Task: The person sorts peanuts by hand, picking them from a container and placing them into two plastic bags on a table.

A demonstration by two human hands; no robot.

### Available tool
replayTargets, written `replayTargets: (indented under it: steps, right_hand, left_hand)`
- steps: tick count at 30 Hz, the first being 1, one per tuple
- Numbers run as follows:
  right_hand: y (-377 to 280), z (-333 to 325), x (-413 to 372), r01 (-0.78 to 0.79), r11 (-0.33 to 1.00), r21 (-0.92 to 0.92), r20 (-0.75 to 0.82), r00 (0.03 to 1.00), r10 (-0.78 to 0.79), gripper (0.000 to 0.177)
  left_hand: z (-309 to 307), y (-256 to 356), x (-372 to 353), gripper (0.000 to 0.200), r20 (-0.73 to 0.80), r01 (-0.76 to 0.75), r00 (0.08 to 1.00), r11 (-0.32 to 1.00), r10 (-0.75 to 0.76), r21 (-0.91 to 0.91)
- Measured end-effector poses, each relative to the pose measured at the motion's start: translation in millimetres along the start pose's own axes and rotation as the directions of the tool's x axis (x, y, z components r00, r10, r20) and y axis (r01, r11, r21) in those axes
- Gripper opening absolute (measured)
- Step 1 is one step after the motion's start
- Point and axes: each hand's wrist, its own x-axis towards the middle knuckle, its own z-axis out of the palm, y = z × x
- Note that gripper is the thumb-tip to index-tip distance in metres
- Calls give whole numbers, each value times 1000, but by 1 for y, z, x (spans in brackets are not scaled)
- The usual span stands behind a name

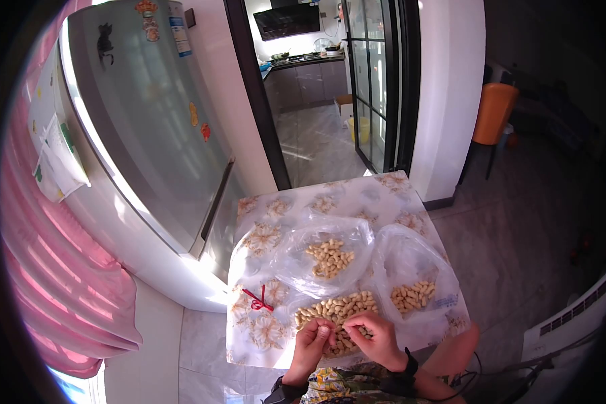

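Note:
A pile of unshelled peanuts [337, 306] lies on the near part of the table, under and in front of my hands. My left hand [312, 342] is closed above the pile's left side, thumb against the fingers. Close to its right, my right hand [376, 339] is closed too, its fingertips pinched towards the left hand. Whatever sits between the fingers is too small to make out. Beyond the pile, a clear plastic bag [289, 259] lies spread with more peanuts in it. Another clear bag [400, 252], to the right, also contains peanuts.
Red-handled scissors [258, 300] lie left of the pile on the flower-patterned tablecloth [266, 333]. A tall fridge [148, 121] stands at the left beside a pink curtain [60, 256]. Past the table, a glass door [372, 87] opens to a kitchen. An orange chair [495, 114] stands right.

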Motion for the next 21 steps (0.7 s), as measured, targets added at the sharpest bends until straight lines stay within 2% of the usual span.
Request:
replayTargets:
  steps: [2, 4, 7, 8, 10, 14, 17, 19, 21]
  right_hand:
    - [-9, -6, 6, 6, 1000, 15, -22, 1000, -5, 9]
    - [-17, -20, 15, 61, 997, -41, -110, 992, -66, 9]
    - [-20, -51, 24, 58, 970, -234, -234, 966, -114, 11]
    - [-16, -61, 27, 58, 970, -235, -234, 966, -114, 11]
    - [-5, -79, 30, 13, 930, -366, -323, 936, -140, 12]
    - [12, -95, 28, -94, 918, -385, -343, 938, -48, 15]
    - [-5, -86, 23, -113, 940, -323, -331, 944, 0, 15]
    - [-9, -73, 18, -63, 962, -265, -288, 957, -17, 16]
    - [-18, -57, 12, 24, 992, -128, -28, 999, -27, 17]
  left_hand:
    - [-1, 4, -1, 19, 9, 14, 1000, 1000, -14, 1]
    - [-2, 6, -4, 21, -6, -32, 999, 994, 31, -102]
    - [3, 20, -6, 22, -65, -69, 996, 993, 63, -94]
    - [1, 20, -7, 21, -43, -88, 996, 990, 83, -113]
    - [4, 22, -9, 19, -37, -107, 994, 987, 104, -121]
    - [10, 14, -9, 18, -9, -120, 993, 983, 119, -137]
    - [11, 6, -9, 20, 27, -92, 995, 991, 95, -94]
    - [11, 5, -9, 21, 42, -91, 995, 993, 94, -80]
    - [11, 4, -9, 21, 55, -50, 997, 996, 54, -76]
